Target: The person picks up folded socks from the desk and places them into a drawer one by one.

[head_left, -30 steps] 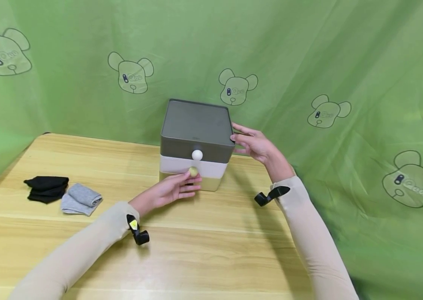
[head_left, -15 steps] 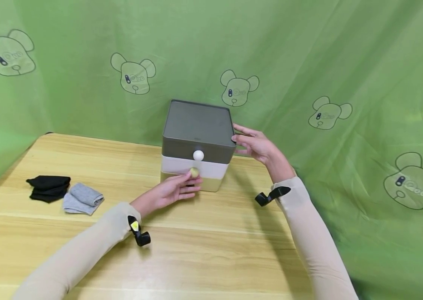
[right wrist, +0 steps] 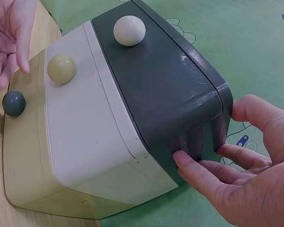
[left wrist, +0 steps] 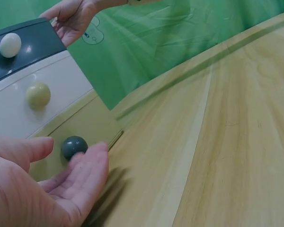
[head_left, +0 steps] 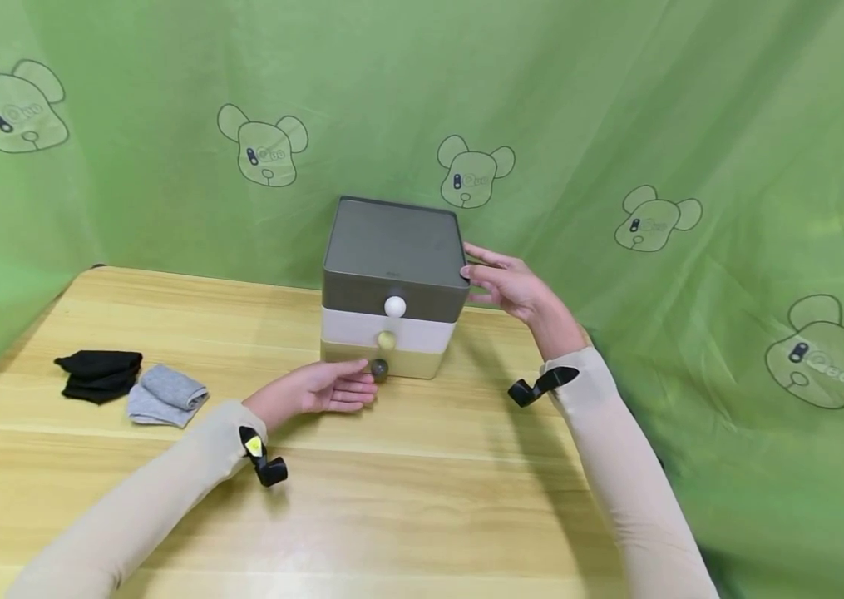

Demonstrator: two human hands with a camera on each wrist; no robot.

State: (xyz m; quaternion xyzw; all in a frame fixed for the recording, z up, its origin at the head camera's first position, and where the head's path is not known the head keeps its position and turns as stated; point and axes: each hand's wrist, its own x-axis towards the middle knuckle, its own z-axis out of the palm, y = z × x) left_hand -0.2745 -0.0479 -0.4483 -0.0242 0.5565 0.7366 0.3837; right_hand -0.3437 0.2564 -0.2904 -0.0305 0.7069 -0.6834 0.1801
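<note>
A small three-drawer box [head_left: 396, 241] stands at the back of the table, all drawers closed. Its top drawer is dark grey with a white knob [head_left: 395, 307], the middle one white with a yellow-green knob [head_left: 387, 340], the bottom one yellowish with a dark grey knob [left wrist: 74, 147]. My left hand [head_left: 323, 388] is beside the bottom knob, thumb and fingers apart and loosely spread around it without gripping. With its fingertips, my right hand [right wrist: 260, 161] touches the right side of the dark grey top section.
A folded black cloth item [head_left: 99, 375] and a folded grey one [head_left: 166, 396] lie on the left of the wooden table [head_left: 407, 499]. A green curtain [head_left: 384, 100] with bear-head prints hangs right behind the box.
My left hand has let go of the middle knob and moved down and slightly left to the dark grey bottom knob. The right hand has kept its place at the box's side.
</note>
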